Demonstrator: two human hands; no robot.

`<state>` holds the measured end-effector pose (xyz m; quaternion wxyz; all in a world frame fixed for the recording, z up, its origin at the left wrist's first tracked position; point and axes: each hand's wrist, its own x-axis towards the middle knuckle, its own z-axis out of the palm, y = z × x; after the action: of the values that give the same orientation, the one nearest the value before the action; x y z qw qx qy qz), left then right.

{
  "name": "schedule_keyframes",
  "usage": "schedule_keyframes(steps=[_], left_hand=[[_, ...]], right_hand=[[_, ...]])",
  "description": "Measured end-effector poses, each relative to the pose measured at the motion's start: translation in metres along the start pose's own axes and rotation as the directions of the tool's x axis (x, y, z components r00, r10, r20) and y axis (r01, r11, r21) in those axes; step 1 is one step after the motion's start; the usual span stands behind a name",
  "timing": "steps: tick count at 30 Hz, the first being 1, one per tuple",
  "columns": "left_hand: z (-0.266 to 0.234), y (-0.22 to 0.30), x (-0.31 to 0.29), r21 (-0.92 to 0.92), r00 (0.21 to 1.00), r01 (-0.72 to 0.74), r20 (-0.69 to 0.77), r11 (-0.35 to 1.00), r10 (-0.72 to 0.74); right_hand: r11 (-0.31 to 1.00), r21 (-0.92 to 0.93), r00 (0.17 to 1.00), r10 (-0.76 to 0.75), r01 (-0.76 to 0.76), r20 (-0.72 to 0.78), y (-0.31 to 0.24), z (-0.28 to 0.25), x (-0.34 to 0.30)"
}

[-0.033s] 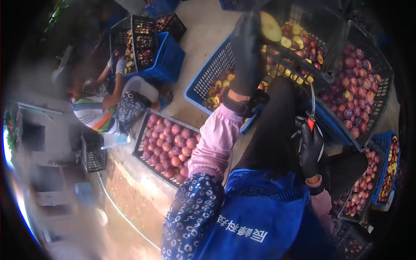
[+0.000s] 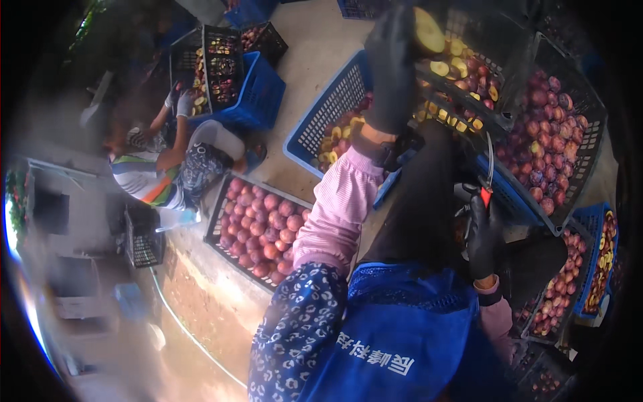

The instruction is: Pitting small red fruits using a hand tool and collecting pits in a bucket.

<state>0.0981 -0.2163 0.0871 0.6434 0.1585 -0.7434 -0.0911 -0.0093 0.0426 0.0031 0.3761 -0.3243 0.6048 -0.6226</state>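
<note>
Near the top edge, the left hand [image 2: 390, 70], in a black glove, pinches a cut plum [image 2: 429, 32] at its fingertips, the yellow cut face showing; the fingers are too blurred to tell exactly how they close. Lower and to the right, the right hand [image 2: 481, 244], also gloved in black, is wrapped around the red handle of a knife [image 2: 487, 194], whose thin curved blade points up. Beneath the cut plum lie halves [image 2: 440, 68] and whole fruit in a black crate. Left of the knee, a blue crate [image 2: 321, 114] holds more cut fruit. On the right, whole plums [image 2: 552, 134] fill another crate [image 2: 595, 134]; beside the pink left sleeve [image 2: 338, 214] stands one more full of round reddish plums [image 2: 258, 228]. At the far left sits a co-worker [image 2: 151, 174] in pale gloves. A blue apron [image 2: 402, 328] covers the person's lap.
</note>
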Motion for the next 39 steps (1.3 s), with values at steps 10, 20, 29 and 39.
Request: schedule_keyframes(steps=[10,20,29,39], left_hand=[[0.058,0.014,0.002,0.187,0.978,0.208,-0.036,0.960,-0.205],[0.048,0.056,-0.116,-0.460,0.649,0.728,0.224,0.508,-0.727],[0.039,0.067,-0.115,0.324,0.873,0.311,0.274,0.893,-0.403],[0.042,0.086,-0.112,-0.408,0.177,0.909,0.563,-0.086,-0.807]], right_hand=[[0.947,-0.305,0.964,-0.169,0.102,-0.204,-0.050,-0.116,0.030],[0.601,-0.703,0.833,-0.553,0.381,-0.022,-0.119,-0.174,0.191],[0.265,-0.862,0.772,-0.603,0.432,0.202,-0.132,-0.120,0.358],[-0.087,-0.948,0.765,-0.571,0.306,0.299,-0.112,-0.074,0.510]])
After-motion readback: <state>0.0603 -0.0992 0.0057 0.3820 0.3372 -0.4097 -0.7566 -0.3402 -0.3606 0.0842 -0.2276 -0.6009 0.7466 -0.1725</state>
